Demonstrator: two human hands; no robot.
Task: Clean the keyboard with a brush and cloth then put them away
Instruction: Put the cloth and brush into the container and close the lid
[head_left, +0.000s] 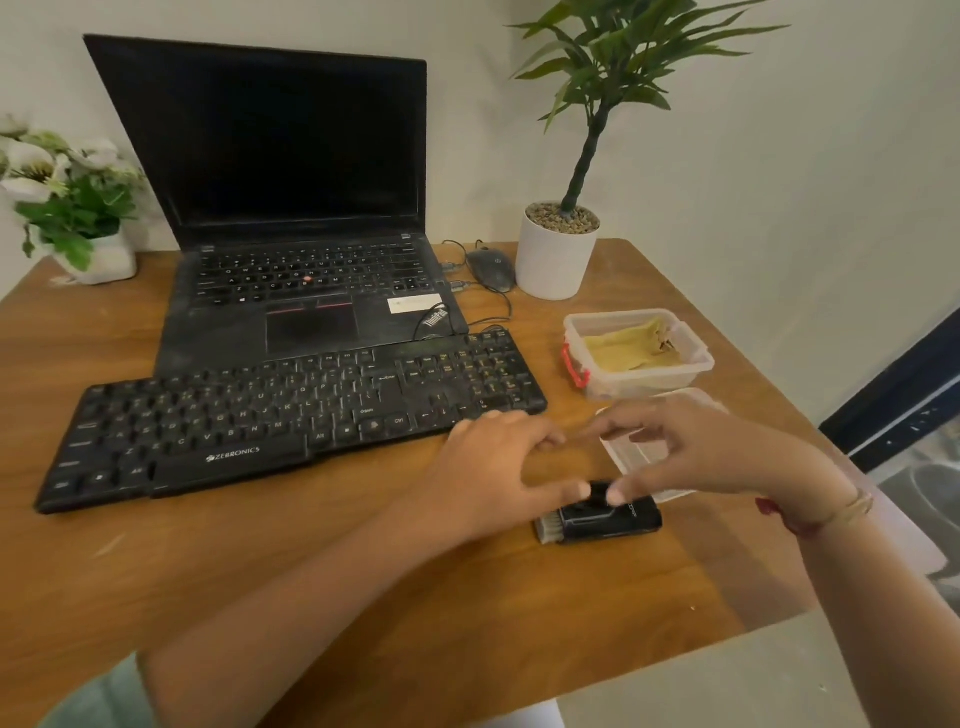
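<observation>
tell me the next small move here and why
Probably close both hands on the brush and lift it toward the keyboard. The left hand and right hand hover over it with fingers spread, thumbs just touching its top, and it lies flat on the table. The cloth sits in the open box, so brushing likely comes first.

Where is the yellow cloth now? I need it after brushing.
In the head view, the yellow cloth lies in the open clear plastic container right of the Zebronics keyboard.
</observation>
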